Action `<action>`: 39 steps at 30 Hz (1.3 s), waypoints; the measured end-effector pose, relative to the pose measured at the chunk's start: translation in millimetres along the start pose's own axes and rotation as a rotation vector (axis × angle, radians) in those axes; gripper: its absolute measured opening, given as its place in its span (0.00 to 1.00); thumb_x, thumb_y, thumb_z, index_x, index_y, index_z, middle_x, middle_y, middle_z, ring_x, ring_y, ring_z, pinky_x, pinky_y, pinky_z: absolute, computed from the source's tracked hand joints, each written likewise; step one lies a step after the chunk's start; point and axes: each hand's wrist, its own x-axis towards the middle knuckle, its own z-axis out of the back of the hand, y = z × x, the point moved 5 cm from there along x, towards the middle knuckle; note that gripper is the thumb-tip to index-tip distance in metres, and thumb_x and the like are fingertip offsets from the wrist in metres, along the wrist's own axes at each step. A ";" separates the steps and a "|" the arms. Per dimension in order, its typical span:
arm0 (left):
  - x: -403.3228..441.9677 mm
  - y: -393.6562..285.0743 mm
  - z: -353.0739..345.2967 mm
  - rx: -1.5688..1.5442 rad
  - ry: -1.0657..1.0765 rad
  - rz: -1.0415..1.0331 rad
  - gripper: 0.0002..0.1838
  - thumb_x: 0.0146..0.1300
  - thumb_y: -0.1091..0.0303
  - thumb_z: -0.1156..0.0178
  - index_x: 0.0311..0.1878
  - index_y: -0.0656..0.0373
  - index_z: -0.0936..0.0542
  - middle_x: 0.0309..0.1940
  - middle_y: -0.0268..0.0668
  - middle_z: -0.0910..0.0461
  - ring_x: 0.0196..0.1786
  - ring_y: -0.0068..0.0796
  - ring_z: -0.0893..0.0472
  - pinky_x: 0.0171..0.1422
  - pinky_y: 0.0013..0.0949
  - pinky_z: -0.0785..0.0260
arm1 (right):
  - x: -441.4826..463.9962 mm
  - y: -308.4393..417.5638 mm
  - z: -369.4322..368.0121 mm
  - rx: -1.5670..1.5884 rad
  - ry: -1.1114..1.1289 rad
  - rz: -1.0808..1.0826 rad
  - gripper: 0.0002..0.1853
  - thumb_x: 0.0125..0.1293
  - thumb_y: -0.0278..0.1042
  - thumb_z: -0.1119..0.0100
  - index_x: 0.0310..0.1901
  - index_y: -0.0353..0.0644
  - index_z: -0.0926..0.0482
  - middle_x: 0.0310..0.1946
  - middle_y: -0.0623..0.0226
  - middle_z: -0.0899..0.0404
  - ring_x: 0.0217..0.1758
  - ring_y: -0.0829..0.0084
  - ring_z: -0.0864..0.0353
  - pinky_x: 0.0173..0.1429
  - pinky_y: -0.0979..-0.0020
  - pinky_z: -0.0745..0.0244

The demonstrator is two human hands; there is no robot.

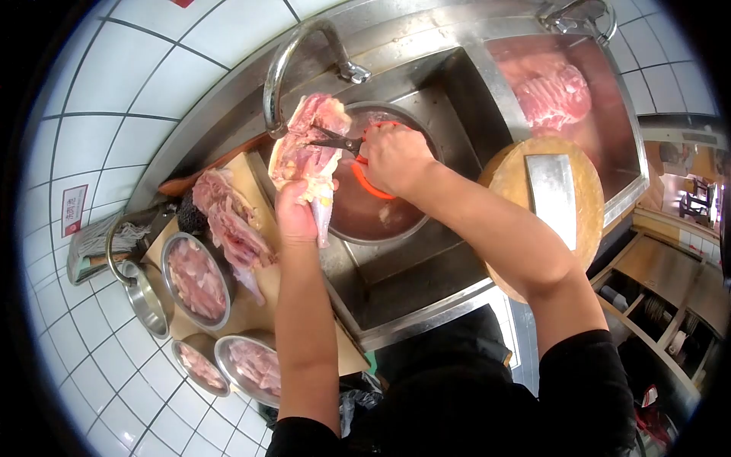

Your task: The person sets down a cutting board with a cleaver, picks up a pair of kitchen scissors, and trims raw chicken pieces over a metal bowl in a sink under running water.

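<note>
My left hand (297,215) grips a piece of raw poultry (302,161) by its lower end, cut side up, above the left edge of a metal basin (378,242). A bony end with pale skin hangs down beside my fingers. My right hand (397,158) is wrapped round the orange handles of kitchen scissors (349,144). Their dark blades are parted and lie against the flesh near its middle. The basin stands in the sink (403,286) and holds reddish, cloudy liquid.
More raw poultry (232,221) lies on a board to the left, near metal bowls of cut meat (198,278). A curved faucet (274,84) arches close by. At right, a cleaver (552,198) rests on a round chopping block (506,179); meat (554,95) soaks in a second sink.
</note>
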 end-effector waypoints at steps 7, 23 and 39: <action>-2.6 -3.0 -6.2 0.002 -0.025 0.025 0.36 0.58 0.62 0.48 0.72 0.64 0.32 0.67 0.46 0.25 0.64 0.47 0.22 0.55 0.49 0.22 | 5.6 -5.4 -11.9 0.087 0.238 -0.034 0.30 0.72 0.64 0.48 0.42 0.40 0.12 0.44 0.51 0.13 0.48 0.55 0.11 0.53 0.57 0.17; -6.6 15.1 -14.0 -0.222 -0.115 0.026 0.30 0.61 0.62 0.49 0.66 0.66 0.28 0.53 0.49 0.19 0.49 0.46 0.17 0.46 0.46 0.21 | -17.3 3.9 -64.0 0.517 0.108 -0.203 0.40 0.66 0.75 0.45 0.38 0.33 0.16 0.35 0.49 0.15 0.37 0.58 0.11 0.42 0.61 0.16; -4.7 -4.4 2.5 0.090 -0.198 -0.116 0.35 0.60 0.68 0.48 0.73 0.67 0.34 0.62 0.47 0.22 0.54 0.41 0.18 0.50 0.45 0.21 | -8.7 2.3 -13.0 0.159 0.160 0.019 0.33 0.76 0.66 0.57 0.45 0.43 0.13 0.47 0.53 0.16 0.51 0.56 0.14 0.54 0.56 0.19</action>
